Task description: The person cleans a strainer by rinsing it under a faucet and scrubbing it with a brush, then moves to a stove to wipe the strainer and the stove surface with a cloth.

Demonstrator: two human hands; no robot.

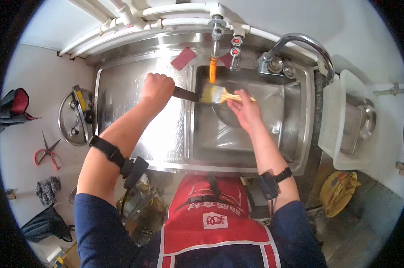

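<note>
My left hand (157,91) is closed in a fist round a dark flat strip (185,94) that sticks out to the right, over the divider and the sink's left edge. What kind of thing the strip is, I cannot make out. My right hand (245,109) grips the striped wooden handle of a flat brush (216,95). The brush's pale bristles point left and meet the strip's end; they look smeared by motion. Both hands are above the steel sink basin (260,134), below an orange-tipped tap (213,69).
Maroon scouring pads (183,58) lie at the back of the wet steel drainboard (135,129). A curved chrome faucet (306,38) stands back right. To the right is a white plastic tub (333,120) holding metal containers. A pot lid (70,118) and red-handled scissors (47,152) hang on the left.
</note>
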